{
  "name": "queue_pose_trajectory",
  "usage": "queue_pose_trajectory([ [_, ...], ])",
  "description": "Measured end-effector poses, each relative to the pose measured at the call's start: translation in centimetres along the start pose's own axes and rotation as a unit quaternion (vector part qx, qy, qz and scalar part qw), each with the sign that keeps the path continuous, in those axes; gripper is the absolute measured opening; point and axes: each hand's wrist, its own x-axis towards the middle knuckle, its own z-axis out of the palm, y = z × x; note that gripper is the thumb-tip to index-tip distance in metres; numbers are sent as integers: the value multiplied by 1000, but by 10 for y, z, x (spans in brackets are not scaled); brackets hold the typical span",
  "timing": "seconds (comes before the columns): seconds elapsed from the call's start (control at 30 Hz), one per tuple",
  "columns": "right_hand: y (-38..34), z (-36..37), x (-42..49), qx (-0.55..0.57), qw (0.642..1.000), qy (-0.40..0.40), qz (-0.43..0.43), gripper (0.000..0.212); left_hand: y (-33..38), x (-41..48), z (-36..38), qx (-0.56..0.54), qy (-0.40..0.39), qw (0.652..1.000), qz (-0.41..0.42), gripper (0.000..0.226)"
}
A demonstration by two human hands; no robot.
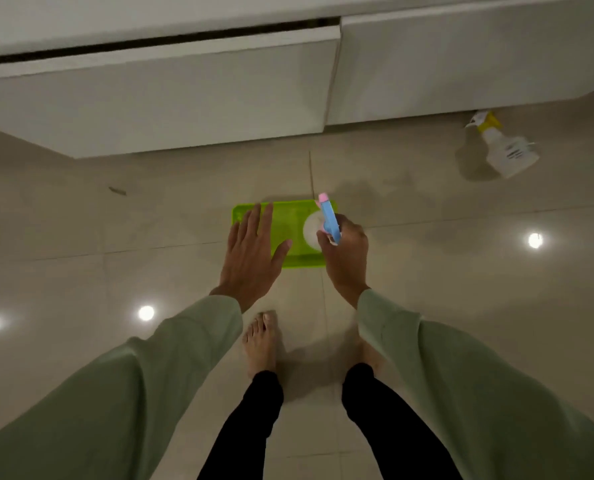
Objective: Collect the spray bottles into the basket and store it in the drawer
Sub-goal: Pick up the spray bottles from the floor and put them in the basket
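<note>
Right hand (346, 252): closed around a blue-headed spray bottle (329, 218), held over the basket's 3 o'clock end.
Left hand (252, 252): spread flat, empty, over the basket's 9 o'clock end.
Green basket (288, 211): on the floor (115, 237), below the drawer (157, 98).
Yellow-capped spray bottle (505, 150): lying at 2 o'clock, well apart.

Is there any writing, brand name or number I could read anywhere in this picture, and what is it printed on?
Nothing here can be read.
White spray bottle with the yellow trigger, lying on the floor: dark print on its label, too blurred to read.
Blue and pink spray bottle in the right hand: no text visible.
Green basket: no text visible.
White drawer front: plain, no text.
</note>
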Motion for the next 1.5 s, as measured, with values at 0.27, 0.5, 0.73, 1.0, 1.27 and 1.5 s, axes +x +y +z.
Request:
queue_pose_trajectory([
  [0.27,36,72,30,-51,998,33,3,18,-46,45,39,8,-10,1000,26,73],
  [0.5,44,85,42,-59,997,48,12,21,-56,65,48,17,-10,999,41,72],
  [0.73,41,68,27,-37,999,1,38,50,-44,60,36,16,-26,998,49,71],
  [1.0,18,-21,9,-15,1000,-21,4,74,6,44,-3,35,-21,997,65,71],
  [1.27,14,-168,21,-57,997,52,29,62,122,41,-43,24,-19,993,111,69],
  [1.5,26,-300,62,-73,992,93,35,64,270,75,-55,23,-7,988,152,73],
])
